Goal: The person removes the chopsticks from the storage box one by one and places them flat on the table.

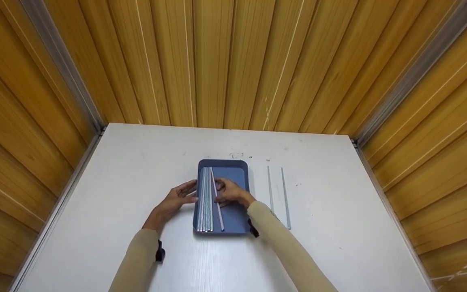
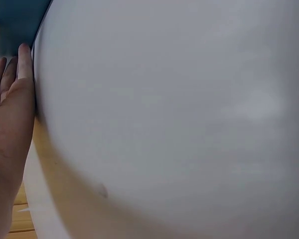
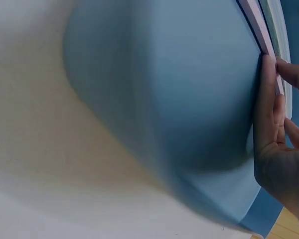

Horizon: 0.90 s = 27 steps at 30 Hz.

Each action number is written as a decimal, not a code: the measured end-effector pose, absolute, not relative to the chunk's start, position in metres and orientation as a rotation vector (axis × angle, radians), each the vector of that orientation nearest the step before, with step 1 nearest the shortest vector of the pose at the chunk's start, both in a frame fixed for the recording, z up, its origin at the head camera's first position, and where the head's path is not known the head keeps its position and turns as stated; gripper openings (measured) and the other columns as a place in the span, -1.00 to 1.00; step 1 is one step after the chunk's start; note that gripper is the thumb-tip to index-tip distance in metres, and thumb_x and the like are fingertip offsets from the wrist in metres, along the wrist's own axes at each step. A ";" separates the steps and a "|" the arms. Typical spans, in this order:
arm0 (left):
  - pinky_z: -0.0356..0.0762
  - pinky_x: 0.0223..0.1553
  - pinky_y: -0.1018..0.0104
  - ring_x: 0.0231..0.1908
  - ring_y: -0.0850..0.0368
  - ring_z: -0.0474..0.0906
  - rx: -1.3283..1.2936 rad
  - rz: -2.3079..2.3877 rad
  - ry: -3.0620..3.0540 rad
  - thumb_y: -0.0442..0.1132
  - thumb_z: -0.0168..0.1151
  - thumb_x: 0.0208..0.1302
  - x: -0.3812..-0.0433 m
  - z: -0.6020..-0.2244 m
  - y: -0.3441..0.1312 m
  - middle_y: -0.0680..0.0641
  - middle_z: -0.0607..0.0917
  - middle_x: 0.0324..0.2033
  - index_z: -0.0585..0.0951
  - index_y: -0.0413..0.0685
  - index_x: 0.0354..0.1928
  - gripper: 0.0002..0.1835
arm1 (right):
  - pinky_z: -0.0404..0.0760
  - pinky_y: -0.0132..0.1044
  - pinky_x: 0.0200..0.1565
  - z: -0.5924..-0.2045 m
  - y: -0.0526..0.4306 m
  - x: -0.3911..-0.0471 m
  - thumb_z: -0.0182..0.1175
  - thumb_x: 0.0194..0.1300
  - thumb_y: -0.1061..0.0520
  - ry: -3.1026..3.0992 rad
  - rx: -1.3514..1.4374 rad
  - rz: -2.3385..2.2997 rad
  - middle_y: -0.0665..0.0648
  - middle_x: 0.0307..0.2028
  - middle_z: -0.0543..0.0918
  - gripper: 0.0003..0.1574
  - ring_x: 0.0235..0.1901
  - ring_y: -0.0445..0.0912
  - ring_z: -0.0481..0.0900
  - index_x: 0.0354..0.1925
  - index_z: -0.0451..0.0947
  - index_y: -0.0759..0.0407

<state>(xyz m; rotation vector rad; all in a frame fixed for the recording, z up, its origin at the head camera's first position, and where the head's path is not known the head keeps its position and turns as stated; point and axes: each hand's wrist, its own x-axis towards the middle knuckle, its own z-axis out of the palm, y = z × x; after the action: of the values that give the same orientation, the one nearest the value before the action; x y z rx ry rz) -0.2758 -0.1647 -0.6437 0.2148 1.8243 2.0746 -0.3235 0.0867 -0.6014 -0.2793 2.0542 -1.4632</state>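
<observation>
Pink stick sits askew beside the bundle: turn its near end in, gently

The left hand (image 1: 172, 202) rests against the left wall of the blue tray (image 1: 237, 178), its fingers fairly straight and a little apart, the thumb reaching to the rim nearer the person. That looks a sound brace; light, even pressure should suffice, since a hard push could slide the tray.

Inside, along that wall, lies a bundle of pale sticks (image 1: 206, 198), side by side with near ends roughly level. Next comes the pink stick (image 1: 219, 215), in the tray too, slanted: its far end meets the bundle while its near end stands apart.

The right hand (image 1: 231, 192) pinches the pink stick about midway between thumb and fingertips. For a tidy lie, the pinch is best kept low and loose enough to let the stick pivot, easing the near end leftward until it runs parallel. Nudging the neighbours could make them roll.

Farther right, the forearm's sleeve (image 1: 286, 243) passes over the near end of the inner loose stick (image 1: 270, 188) on the table (image 1: 326, 182); a raised elbow seems wise. The outer loose stick (image 1: 285, 198) lies just beside it.
</observation>
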 end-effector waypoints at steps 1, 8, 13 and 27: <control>0.22 0.55 0.03 0.57 -0.19 0.13 0.219 2.076 1.823 -0.42 0.36 0.30 -0.276 -0.644 -0.165 -0.23 0.23 0.56 0.19 -0.16 0.57 -0.15 | 0.83 -0.18 -0.32 -0.602 0.087 -0.323 0.38 0.01 0.57 2.044 -0.282 -1.460 0.15 -0.06 0.39 0.16 -0.34 -0.09 0.61 0.53 0.17 0.25; 0.20 0.56 0.02 0.57 -0.20 0.12 0.215 2.084 1.806 -0.45 0.35 0.30 -0.275 -0.646 -0.163 -0.25 0.24 0.56 0.19 -0.18 0.57 -0.15 | 0.83 -0.02 -0.22 -0.599 0.092 -0.325 0.31 0.11 0.56 2.000 -0.277 -1.455 0.20 -0.03 0.46 0.10 -0.19 -0.08 0.57 0.55 0.14 0.26; 0.15 0.57 -0.08 0.57 -0.22 0.12 0.206 2.074 1.834 -0.42 0.36 0.30 -0.273 -0.643 -0.161 -0.26 0.25 0.55 0.19 -0.18 0.57 -0.15 | 0.81 0.05 -0.10 -0.596 0.096 -0.325 0.27 0.14 0.55 1.943 -0.221 -1.495 0.22 0.03 0.43 0.11 -0.12 -0.04 0.55 0.57 0.10 0.20; 0.18 0.57 0.01 0.57 -0.14 0.14 0.176 2.089 1.825 -0.44 0.40 0.25 -0.275 -0.642 -0.164 -0.20 0.27 0.55 0.24 -0.12 0.56 -0.14 | 0.81 -0.14 -0.14 -0.586 0.105 -0.330 0.21 0.25 0.52 1.794 -0.086 -1.612 0.25 0.06 0.55 -0.01 -0.25 -0.06 0.65 0.56 0.11 0.23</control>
<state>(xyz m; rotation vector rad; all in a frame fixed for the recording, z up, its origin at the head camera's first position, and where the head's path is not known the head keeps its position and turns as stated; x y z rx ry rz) -0.2753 -0.1639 -0.6420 0.1764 1.8254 2.0887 -0.3301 0.1049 -0.5859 -0.0855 1.7939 -1.6119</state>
